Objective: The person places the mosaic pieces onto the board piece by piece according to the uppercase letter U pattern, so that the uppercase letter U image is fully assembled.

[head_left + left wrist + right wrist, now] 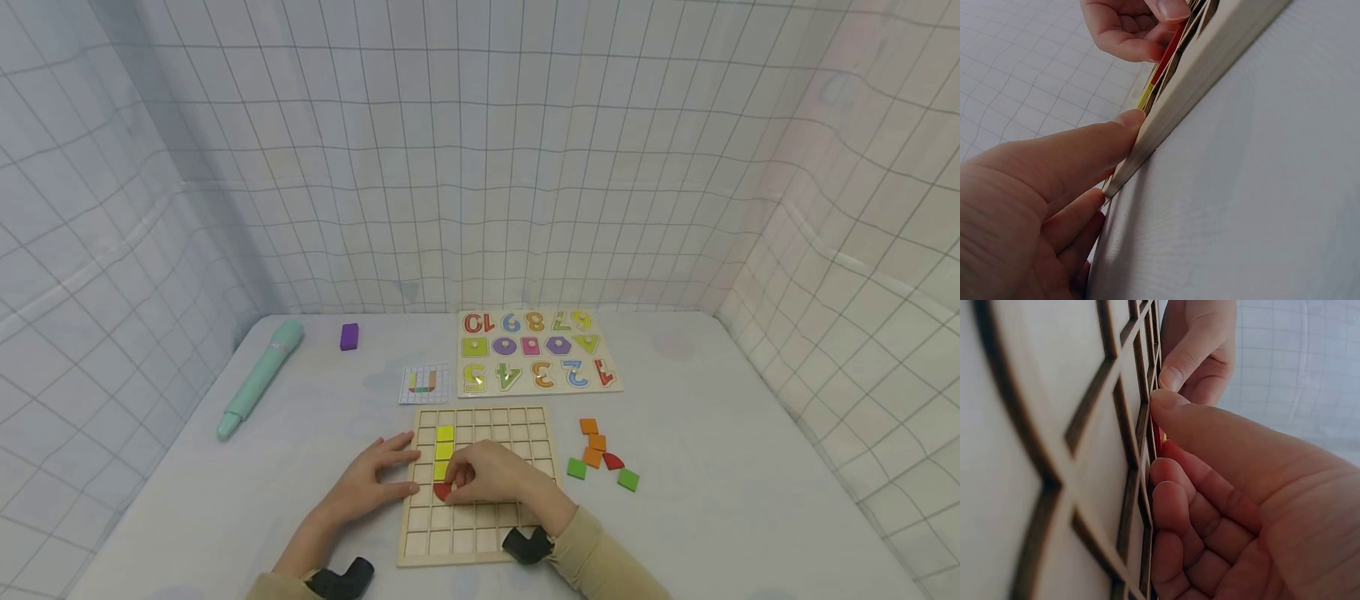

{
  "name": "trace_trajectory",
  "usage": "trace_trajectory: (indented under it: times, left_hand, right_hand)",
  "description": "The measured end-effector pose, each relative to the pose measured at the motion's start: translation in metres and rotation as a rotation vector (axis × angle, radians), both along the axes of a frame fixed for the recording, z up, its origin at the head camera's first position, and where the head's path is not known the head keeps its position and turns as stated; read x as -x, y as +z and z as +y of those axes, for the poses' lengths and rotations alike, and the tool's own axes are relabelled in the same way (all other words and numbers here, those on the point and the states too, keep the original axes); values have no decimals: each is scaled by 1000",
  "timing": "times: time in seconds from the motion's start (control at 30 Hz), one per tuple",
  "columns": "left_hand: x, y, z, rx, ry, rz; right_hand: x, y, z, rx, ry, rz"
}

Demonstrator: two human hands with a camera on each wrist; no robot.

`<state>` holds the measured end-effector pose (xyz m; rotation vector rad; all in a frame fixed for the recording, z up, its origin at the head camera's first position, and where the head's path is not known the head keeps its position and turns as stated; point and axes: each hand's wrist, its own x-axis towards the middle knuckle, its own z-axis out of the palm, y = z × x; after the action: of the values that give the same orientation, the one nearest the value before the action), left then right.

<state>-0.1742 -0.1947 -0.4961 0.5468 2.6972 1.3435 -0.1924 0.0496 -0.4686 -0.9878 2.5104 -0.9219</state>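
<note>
Right hand's (491,475) pinch on red piece (441,492)

Left grip (367,481), right grip (491,475) bare. Left sleeve (281,587) tan; right sleeve (611,554) tan, creased. Left wristpiece (343,581), right wristpiece (527,546) black, bent, rounded, each at sleeve's end.

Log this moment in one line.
right hand: pinches red piece | left hand: touches grid board at left edge | yellow squares: three, one column

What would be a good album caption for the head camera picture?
Right hand touching a red piece below three yellow squares on a gridded wooden board, left hand at its edge.
</note>
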Motion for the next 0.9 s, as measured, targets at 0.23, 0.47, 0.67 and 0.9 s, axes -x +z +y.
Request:
trace_trajectory:
  times: [0.23,0.47,0.67,0.9]
  left_hand:
    - [0,2,0,4,-4,18]
    - [0,1,0,3,-6,20]
    - [0,1,0,1,1,12]
    - [0,0,0,-6,-1,15]
  right_hand:
    - [1,-1,0,16,1,-5]
    - [2,0,3,38,2,-14]
    - [6,5,11,73,-4,-95]
    - [17,16,32,111,6,-115]
